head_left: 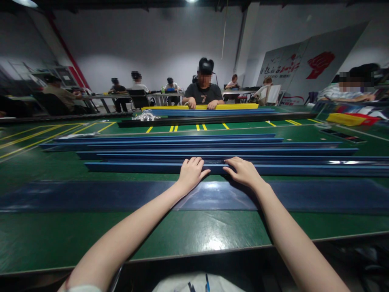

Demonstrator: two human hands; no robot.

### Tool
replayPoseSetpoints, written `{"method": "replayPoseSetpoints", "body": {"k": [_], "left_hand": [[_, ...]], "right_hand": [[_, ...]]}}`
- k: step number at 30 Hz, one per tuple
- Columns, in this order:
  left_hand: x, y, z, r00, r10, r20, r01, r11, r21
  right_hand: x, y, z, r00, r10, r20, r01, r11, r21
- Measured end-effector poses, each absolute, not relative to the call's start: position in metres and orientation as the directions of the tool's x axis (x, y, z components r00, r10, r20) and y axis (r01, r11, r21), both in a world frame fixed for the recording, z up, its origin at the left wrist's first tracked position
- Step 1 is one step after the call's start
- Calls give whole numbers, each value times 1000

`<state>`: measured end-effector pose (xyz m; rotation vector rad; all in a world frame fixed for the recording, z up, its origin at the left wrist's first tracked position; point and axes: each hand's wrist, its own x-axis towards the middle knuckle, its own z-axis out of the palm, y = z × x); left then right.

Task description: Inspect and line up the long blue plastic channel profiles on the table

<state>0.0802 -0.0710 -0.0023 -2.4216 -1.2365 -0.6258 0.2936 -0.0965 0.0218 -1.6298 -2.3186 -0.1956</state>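
My left hand (192, 173) is closed over the nearest blue channel strip (146, 167), fingers over its top and thumb on the near side. A short way to the right, my right hand (242, 171) grips the same strip, its thumb pressing the front wall. The strip is long, straight and U-shaped, lying across the table. Between it and me a flat, clear bluish plastic strip (91, 196) lies under my forearms. Just beyond my fingertips, several more blue channel strips (212, 151) run parallel to it.
Opposite me, a person (204, 91) holds a yellow strip (237, 107) near a black strip (243, 119) and crumpled clear plastic (146, 115). A phone-like dark object (343, 135) and a red-and-yellow item (352, 119) lie right on the green table (170, 239). Other people sit behind.
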Motion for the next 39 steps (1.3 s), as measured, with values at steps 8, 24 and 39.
{"method": "replayPoseSetpoints", "body": {"k": [8, 24, 39], "left_hand": [[81, -71, -1, 520, 678, 520, 825, -557, -98], [81, -72, -1, 520, 679, 518, 826, -555, -101], [81, -72, 0, 520, 686, 509, 831, -544, -115]], "right_hand": [[294, -96, 22, -300, 900, 315, 941, 334, -59], [295, -95, 20, -304, 902, 306, 942, 333, -48], [293, -97, 22, -312, 896, 317, 938, 344, -48]]}}
